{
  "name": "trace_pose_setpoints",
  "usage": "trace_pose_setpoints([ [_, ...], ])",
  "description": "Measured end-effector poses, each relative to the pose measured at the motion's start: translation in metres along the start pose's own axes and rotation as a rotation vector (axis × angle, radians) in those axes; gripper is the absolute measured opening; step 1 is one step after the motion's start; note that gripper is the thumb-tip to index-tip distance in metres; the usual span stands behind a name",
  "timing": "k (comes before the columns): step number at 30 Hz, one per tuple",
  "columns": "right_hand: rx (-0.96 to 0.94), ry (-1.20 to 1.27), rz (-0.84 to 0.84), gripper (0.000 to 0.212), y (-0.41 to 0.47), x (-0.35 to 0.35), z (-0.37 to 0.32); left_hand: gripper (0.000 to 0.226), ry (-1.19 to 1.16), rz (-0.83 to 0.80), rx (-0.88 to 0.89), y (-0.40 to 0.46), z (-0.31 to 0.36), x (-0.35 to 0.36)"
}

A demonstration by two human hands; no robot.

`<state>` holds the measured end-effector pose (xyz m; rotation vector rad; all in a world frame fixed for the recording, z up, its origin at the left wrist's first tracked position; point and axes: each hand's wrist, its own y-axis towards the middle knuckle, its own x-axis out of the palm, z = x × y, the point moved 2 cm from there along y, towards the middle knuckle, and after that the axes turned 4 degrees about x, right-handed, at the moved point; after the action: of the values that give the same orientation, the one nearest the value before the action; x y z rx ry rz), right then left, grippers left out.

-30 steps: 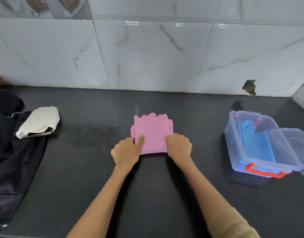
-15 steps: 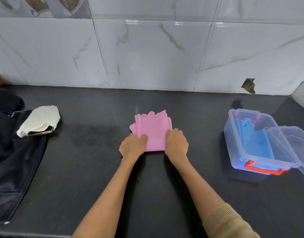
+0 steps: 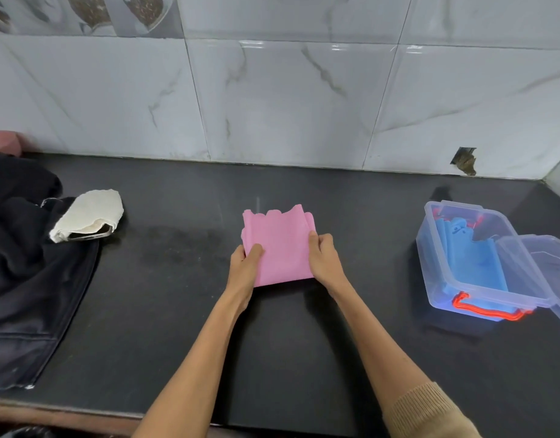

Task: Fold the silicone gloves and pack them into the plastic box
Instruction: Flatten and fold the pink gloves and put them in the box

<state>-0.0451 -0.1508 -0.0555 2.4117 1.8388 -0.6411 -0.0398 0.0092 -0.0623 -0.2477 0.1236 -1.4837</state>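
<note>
Hands met at the middle of the dark countertop (image 3: pixel 304 358), both on the folded pink silicone glove (image 3: pixel 280 245). The left hand (image 3: pixel 245 263) gripped the glove's left edge, thumb lying on top of the pink surface and fingers tucked under it, out of sight. The right hand (image 3: pixel 324 257) held the right edge the same way, thumb on top and fingers curled around the side. The glove's near edge sat between the two wrists, and its scalloped cuff pointed toward the far wall. Whether the glove lay flat on the counter or was raised slightly off it could not be told.

Well apart to the right stood the clear plastic box (image 3: pixel 430 248), its lid (image 3: pixel 547 273) swung open to the right and its red handle (image 3: pixel 487 308) on the near side. A blue silicone glove (image 3: pixel 471 257) lay folded inside the box, leaning along its length.

On the left of the counter lay a black garment (image 3: pixel 26 263), spreading to the near edge. A phone (image 3: pixel 89 235) partly wrapped in a cream cloth (image 3: pixel 89 210) rested on the garment's right side. A tan knitted sleeve (image 3: pixel 430 412) covered the right forearm near the bottom of the view. Marbled white tiles (image 3: pixel 288 105) lined the wall behind the counter.
</note>
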Motion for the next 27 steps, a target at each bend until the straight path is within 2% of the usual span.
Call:
trace_pose_setpoints([
  [1,0.011,0.063,-0.033,0.037,-0.001,0.000,0.003,0.005,-0.035,0.017,-0.042,-0.002,-0.002,-0.003],
  [5,-0.022,0.139,-0.090,0.047,-0.004,0.004,0.009,0.033,-0.168,0.020,-0.131,-0.005,-0.003,-0.007],
  [14,-0.060,0.269,0.006,0.034,-0.011,-0.009,0.001,0.034,-0.125,0.084,-0.034,-0.005,0.005,0.013],
  [19,-0.138,0.227,0.162,0.036,-0.017,-0.068,-0.018,0.024,-0.087,-0.041,0.117,-0.014,0.035,0.067],
  [24,-0.169,0.208,0.417,0.038,-0.034,-0.164,-0.034,0.036,-0.135,-0.257,0.198,-0.033,0.067,0.152],
  [27,-0.184,0.210,0.506,0.036,-0.048,-0.217,-0.034,0.042,-0.167,-0.354,0.235,-0.047,0.078,0.203],
])
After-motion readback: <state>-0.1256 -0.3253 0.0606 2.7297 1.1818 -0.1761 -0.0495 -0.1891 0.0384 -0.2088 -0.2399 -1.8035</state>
